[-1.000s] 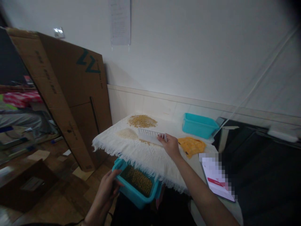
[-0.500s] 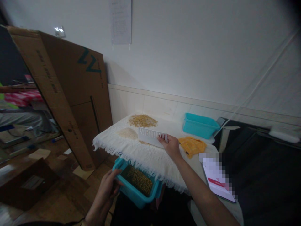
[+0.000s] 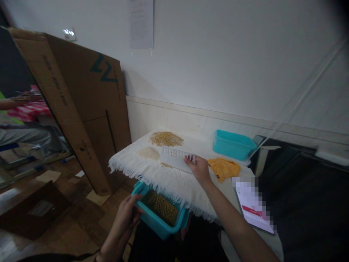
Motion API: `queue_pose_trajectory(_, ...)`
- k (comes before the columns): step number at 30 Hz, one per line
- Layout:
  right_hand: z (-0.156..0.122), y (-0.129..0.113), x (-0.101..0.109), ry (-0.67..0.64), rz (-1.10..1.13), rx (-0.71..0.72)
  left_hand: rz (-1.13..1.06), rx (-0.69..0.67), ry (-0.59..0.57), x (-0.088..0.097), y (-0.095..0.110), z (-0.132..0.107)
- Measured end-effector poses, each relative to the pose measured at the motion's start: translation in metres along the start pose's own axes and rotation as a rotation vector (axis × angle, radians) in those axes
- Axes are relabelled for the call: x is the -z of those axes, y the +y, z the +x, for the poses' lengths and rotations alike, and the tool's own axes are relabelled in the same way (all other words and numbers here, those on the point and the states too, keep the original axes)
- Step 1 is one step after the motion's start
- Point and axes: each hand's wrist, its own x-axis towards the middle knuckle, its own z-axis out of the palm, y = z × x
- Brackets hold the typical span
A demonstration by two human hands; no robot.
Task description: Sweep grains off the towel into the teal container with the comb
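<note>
My left hand (image 3: 125, 215) grips the near left rim of a teal tub (image 3: 152, 223) half full of yellow-brown beans, held below the table's front edge. My right hand (image 3: 199, 168) is closed on the right end of a white slotted plastic scraper (image 3: 174, 157) standing on its edge on the white fringed cloth (image 3: 174, 182). A few loose beans (image 3: 166, 165) lie just in front of the scraper. Behind it sit a pile of beans (image 3: 165, 138) and a smaller pile of white grains (image 3: 148, 153).
A second teal tub (image 3: 233, 145) stands at the back right of the table, a yellow cloth (image 3: 224, 168) beside it. A paper with red print (image 3: 255, 213) lies at the right. A large cardboard sheet (image 3: 79, 98) leans on the wall at left.
The view has shifted slightly; both hands keep their grips and the scraper stays in almost the same spot on the cloth.
</note>
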Motion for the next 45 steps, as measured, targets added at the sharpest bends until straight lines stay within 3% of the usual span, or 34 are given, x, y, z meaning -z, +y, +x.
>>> queue_pose_trajectory(21,0.0038,0.0078,-0.0012,-0.034,0.154,-0.219,-0.035,-0.023,0.032,-0.0015,-0.0061,0.0024)
queue_pose_trajectory(45,0.0028,0.0079,-0.0024,-0.045,0.208,-0.242,-0.044,-0.014,0.019,0.0017,-0.0092,0.0065)
